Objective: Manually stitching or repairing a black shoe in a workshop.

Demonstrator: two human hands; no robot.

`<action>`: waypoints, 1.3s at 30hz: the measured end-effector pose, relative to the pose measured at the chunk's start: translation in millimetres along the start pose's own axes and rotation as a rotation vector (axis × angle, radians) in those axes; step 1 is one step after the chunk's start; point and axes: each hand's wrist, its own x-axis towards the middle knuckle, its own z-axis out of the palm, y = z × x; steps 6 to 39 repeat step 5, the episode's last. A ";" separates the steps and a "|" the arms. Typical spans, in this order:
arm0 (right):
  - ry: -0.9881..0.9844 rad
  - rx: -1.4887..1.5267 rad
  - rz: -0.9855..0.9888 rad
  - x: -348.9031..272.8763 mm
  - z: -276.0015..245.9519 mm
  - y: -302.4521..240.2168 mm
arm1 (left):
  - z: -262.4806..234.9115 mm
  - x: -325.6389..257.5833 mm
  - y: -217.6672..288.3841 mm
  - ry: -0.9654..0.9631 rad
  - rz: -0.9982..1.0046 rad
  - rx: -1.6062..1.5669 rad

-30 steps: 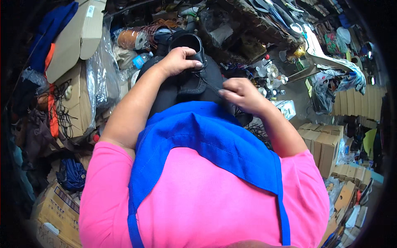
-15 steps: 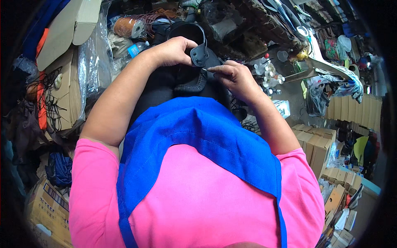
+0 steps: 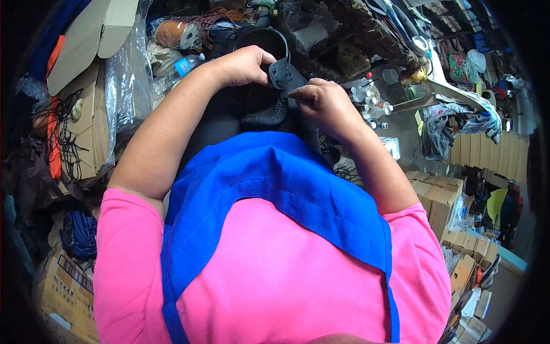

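Note:
On my lap, in front of the blue apron (image 3: 252, 157), lies a black leather shoe (image 3: 264, 118) with a stitched seam. Its upper opens into a wide loop, and a flap with eyelets (image 3: 279, 75) hangs from it. My left hand (image 3: 247, 66) is closed on the upper beside that flap, thumb inside the opening. Close to the seam, my right hand (image 3: 323, 103) is pinched at the flap's right side. Its fingertips point at the leather; whatever thin thing they hold is too small to make out.
A spool of orange-brown cord (image 3: 175, 34) and a plastic bottle (image 3: 186, 66) lie at the far left. Flattened cardboard (image 3: 91, 120) stands on the left. Several small white bottles (image 3: 372, 103) are to the right of my right hand, with boxes (image 3: 435, 198) nearer.
My right hand stays at the seam, its fingers slightly shifted; the thin shiny tip seen earlier at its fingertips no longer shows plainly. My left hand and the shoe moved slightly right.

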 end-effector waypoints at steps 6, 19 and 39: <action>-0.049 0.068 -0.007 3.5 -2.6 7.0 | -1.9 -2.9 0.7 -0.028 0.040 0.011; -0.049 0.068 -0.007 3.5 -2.6 7.0 | -1.9 -2.9 0.7 -0.028 0.040 0.011; -0.049 0.068 -0.007 3.5 -2.6 7.0 | -1.9 -2.9 0.7 -0.028 0.040 0.011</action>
